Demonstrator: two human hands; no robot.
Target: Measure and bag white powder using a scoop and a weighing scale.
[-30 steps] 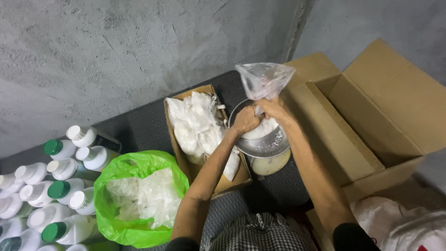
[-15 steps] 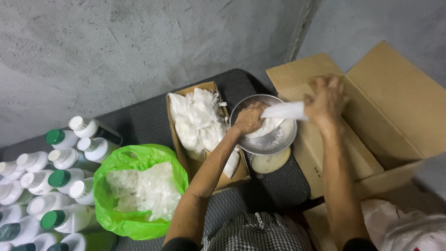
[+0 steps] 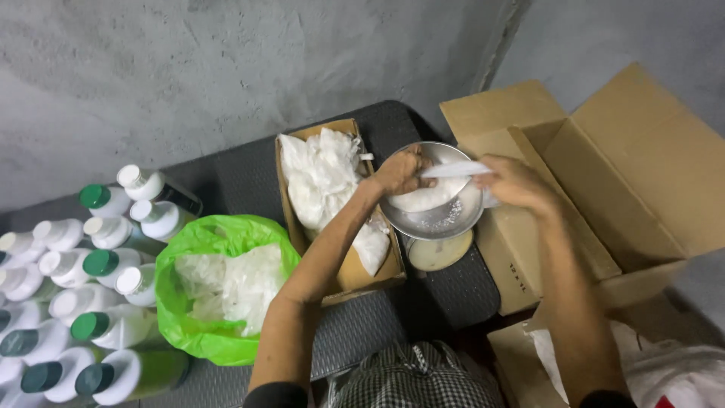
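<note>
My left hand (image 3: 402, 172) is closed around one end of a small clear plastic bag (image 3: 453, 171), pinching it over the steel bowl (image 3: 438, 215). My right hand (image 3: 513, 183) grips the other end, fingers curled tight, so the bag is stretched flat and taut between the two, lying across the bowl's far rim. To do this well, I judge I should keep both pinches firm and the bag's mouth above the bowl, so anything that slips out lands in the white powder (image 3: 423, 200) heaped there and not on the dark mat (image 3: 355, 340) below.

Just under my hands the bowl sits on what looks like a small round scale (image 3: 439, 251), though I cannot be sure. Beside my left wrist is a shallow cardboard tray (image 3: 355, 276) packed with filled white bags (image 3: 321, 177). Beyond my right hand stands a large open cardboard carton (image 3: 634, 174), its flaps spread wide.

Further out past my left elbow a bright green plastic bag (image 3: 200, 234) holds crumpled clear bags (image 3: 226, 283). Further still on that side stands a crowd of white bottles (image 3: 83, 295), some with green caps, some with white. A rough grey concrete wall (image 3: 226, 68) rises behind everything.
</note>
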